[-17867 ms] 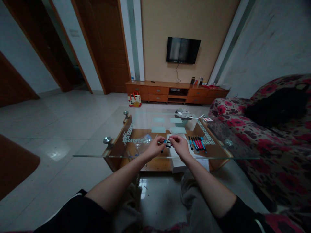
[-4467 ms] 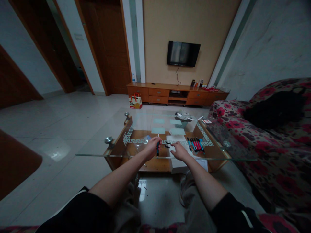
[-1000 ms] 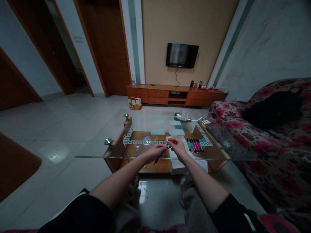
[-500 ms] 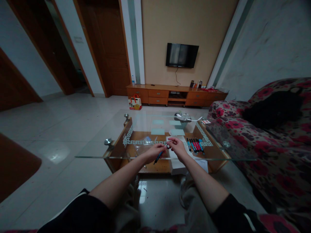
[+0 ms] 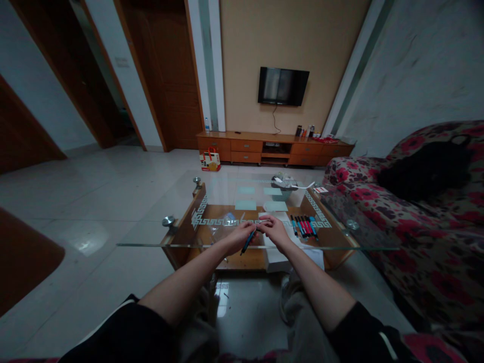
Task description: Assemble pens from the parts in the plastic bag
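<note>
Both hands meet over the near edge of a glass coffee table [image 5: 151, 237]. My left hand [image 5: 238, 236] is closed around a blue pen [image 5: 248, 241] that slants down toward me. My right hand [image 5: 274, 229] pinches the pen's upper end with thumb and fingertips; a small part may be between them but is too small to name. A row of several red, blue and black pens [image 5: 303, 225] lies on the glass just right of my right hand. A white sheet [image 5: 279, 219] lies under the hands.
A clear plastic bag [image 5: 222, 222] lies left of my hands. A small bowl [image 5: 283, 182] with odds and ends sits at the table's far side. A floral sofa [image 5: 416, 222] runs along the right. A TV stand [image 5: 272, 146] stands against the far wall.
My right hand has closed in onto the top of the pen held by my left hand; the gap between the hands has shut. The pen stays slanted in my left hand.
</note>
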A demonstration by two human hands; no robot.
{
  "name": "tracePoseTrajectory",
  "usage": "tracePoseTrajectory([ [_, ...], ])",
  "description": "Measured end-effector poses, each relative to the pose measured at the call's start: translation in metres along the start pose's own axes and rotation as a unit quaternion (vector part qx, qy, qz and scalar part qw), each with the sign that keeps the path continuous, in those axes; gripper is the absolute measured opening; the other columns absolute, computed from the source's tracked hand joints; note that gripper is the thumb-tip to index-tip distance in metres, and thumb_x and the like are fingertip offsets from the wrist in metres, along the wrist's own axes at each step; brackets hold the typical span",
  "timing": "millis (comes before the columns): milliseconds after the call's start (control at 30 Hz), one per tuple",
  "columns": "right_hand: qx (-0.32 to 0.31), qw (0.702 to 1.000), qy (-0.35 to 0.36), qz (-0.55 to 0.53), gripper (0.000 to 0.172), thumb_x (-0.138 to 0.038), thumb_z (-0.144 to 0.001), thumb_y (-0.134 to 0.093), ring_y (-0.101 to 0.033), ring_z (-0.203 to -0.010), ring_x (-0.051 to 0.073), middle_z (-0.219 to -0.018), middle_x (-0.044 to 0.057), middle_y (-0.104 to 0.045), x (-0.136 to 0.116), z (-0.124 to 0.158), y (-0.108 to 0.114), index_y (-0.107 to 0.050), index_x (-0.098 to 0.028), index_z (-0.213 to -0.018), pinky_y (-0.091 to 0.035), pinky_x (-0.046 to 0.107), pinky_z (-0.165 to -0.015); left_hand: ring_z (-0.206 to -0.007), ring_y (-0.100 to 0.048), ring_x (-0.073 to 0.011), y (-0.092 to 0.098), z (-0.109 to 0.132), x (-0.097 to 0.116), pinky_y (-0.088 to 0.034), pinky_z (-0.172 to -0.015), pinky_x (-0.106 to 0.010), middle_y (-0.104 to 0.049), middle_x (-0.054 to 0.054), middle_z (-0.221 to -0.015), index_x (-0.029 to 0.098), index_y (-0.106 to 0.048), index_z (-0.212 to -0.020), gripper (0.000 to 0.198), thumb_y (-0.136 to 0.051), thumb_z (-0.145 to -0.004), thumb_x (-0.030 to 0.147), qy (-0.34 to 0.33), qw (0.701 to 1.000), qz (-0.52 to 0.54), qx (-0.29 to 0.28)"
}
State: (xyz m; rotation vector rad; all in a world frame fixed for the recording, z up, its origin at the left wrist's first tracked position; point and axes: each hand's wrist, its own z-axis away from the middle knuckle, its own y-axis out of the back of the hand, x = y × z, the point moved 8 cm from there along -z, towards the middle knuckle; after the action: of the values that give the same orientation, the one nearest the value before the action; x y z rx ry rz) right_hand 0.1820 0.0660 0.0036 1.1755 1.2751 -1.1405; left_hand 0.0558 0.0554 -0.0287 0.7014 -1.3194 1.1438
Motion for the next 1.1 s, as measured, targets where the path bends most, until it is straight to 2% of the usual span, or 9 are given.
tracePoseTrajectory([
  [233,-0.033,0.999,0.001,0.002,0.047,-0.034,-0.065,-0.076,-0.061,-0.060,0.013,-0.070,0.002,-0.071,0.005,0.001,-0.004,-0.060,-0.015,-0.105,-0.041,0.023,-0.057,-0.053,-0.049,-0.0075,0.000,0.005,0.006,-0.033,-0.047,-0.018,-0.058,0.001,-0.078,0.022,-0.053,-0.114,0.042,-0.061,-0.085,0.051,-0.009,1.000,-0.011,-0.007],
  [500,-0.033,0.999,-0.006,0.030,0.049,-0.039,-0.064,-0.077,-0.059,-0.056,0.013,-0.065,-0.001,-0.066,0.009,-0.001,-0.002,-0.058,-0.016,-0.103,-0.039,0.022,-0.050,-0.055,-0.049,-0.0075,0.001,0.005,0.010,-0.031,-0.046,-0.018,-0.059,-0.002,-0.082,0.022,-0.062,-0.116,0.043,-0.058,-0.086,0.052,-0.020,0.997,-0.071,-0.010],
  [767,-0.032,0.998,-0.011,0.055,0.051,-0.046,-0.065,-0.078,-0.056,-0.055,0.012,-0.067,0.000,-0.066,0.012,-0.001,0.000,-0.059,-0.016,-0.101,-0.036,0.021,-0.047,-0.056,-0.050,-0.0073,0.005,0.003,0.010,-0.032,-0.047,-0.018,-0.060,-0.001,-0.083,0.021,-0.065,-0.108,0.039,-0.063,-0.083,0.050,-0.032,0.996,-0.079,-0.004],
  [900,-0.050,0.997,-0.018,0.061,0.053,-0.042,-0.064,-0.080,-0.057,-0.059,0.012,-0.074,0.001,-0.066,0.010,-0.002,0.001,-0.060,-0.016,-0.106,-0.036,0.020,-0.048,-0.054,-0.049,-0.0071,0.006,0.005,0.011,-0.031,-0.045,-0.018,-0.059,0.000,-0.080,0.020,-0.064,-0.102,0.038,-0.067,-0.080,0.051,-0.031,0.996,-0.080,0.000],
  [1100,-0.069,0.994,-0.011,0.080,0.059,-0.035,-0.063,-0.081,-0.059,-0.067,0.013,-0.086,0.004,-0.068,0.007,-0.003,0.005,-0.058,-0.016,-0.114,-0.043,0.023,-0.056,-0.056,-0.050,-0.0074,0.005,0.008,0.014,-0.030,-0.045,-0.018,-0.059,0.000,-0.079,0.018,-0.063,-0.094,0.038,-0.068,-0.078,0.052,-0.029,0.997,-0.077,0.003],
])
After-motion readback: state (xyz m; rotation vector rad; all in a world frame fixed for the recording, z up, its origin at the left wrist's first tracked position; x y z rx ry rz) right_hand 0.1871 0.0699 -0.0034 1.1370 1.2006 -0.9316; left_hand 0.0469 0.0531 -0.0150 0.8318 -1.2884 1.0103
